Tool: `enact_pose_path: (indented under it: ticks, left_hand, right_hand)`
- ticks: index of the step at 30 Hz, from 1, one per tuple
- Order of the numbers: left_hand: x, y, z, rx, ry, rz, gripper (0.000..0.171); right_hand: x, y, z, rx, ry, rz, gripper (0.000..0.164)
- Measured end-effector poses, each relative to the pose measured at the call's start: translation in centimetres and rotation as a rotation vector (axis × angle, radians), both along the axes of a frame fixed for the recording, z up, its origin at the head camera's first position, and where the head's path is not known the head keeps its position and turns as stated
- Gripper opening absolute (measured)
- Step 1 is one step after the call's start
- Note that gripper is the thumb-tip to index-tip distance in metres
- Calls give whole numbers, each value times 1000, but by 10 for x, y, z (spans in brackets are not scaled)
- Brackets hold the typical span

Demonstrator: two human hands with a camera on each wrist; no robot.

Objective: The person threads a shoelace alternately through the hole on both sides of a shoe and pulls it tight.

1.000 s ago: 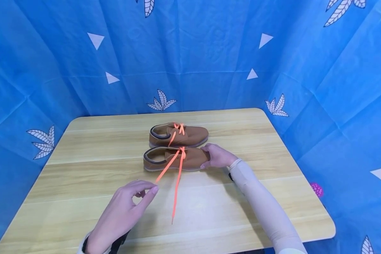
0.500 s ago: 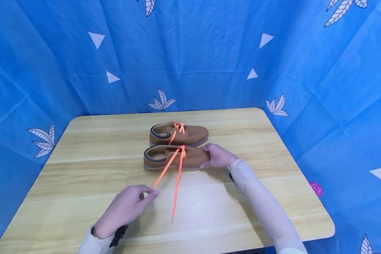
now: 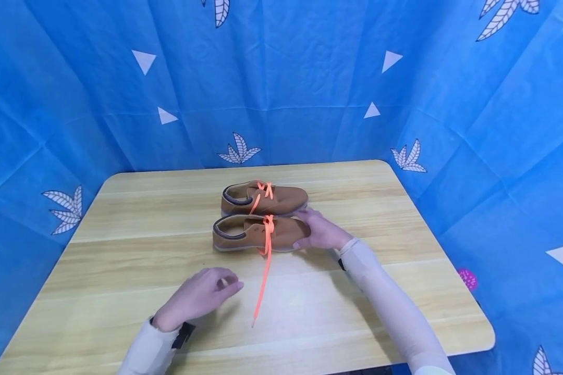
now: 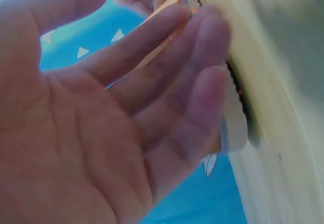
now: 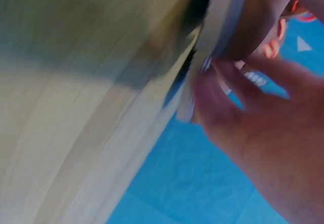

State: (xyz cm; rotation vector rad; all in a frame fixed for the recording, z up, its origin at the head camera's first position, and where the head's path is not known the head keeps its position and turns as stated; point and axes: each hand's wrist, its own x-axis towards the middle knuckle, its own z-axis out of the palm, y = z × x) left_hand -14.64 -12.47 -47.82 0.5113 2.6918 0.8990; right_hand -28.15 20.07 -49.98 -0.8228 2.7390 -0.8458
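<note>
Two brown lace-up shoes stand side by side in the head view, toes to the right. My right hand (image 3: 322, 229) grips the toe of the near shoe (image 3: 286, 233), fingers over its far side and thumb on its near side. The far shoe (image 3: 288, 198) stands just behind. From the near shoe an orange shoelace (image 3: 265, 284) runs down toward me onto the table, with another strand bunched at the shoe's side. My left hand (image 3: 202, 294) is left of that lace, fingers loosely bent with nothing between them; in the left wrist view its palm (image 4: 86, 133) is bare.
Both shoes stand in the middle of a pale wooden table (image 3: 136, 250) with rounded corners. A blue curtain (image 3: 309, 78) with white leaves and triangles hangs behind and along both sides. The table's front edge lies under my forearms.
My left hand has let go of one lace end, which sprang back against the near shoe's side. That hand moved slightly right. The right hand keeps its grip, shifting slightly at the toe.
</note>
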Motion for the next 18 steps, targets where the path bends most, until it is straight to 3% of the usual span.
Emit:
enact_pose_path:
  ticks: [4,7,12,16,18]
  left_hand:
    - [-22,15,-4,130,40,-73,39]
    - [-36,29,-8,185,39,-126,41]
    - [-50,46,-17,218,-6,-178,49]
    - [-53,51,-21,258,-41,-163,51]
    - [-52,49,-19,284,-50,-126,49]
  right_hand:
    - [21,-11,8,-148,100,-46,44]
    - [38,-22,10,-197,44,52,17]
    - [52,-39,3,-158,-117,257,15]
    - [51,-46,-4,-130,-138,315,19]
    - [49,-48,-7,-129,-154,337,24]
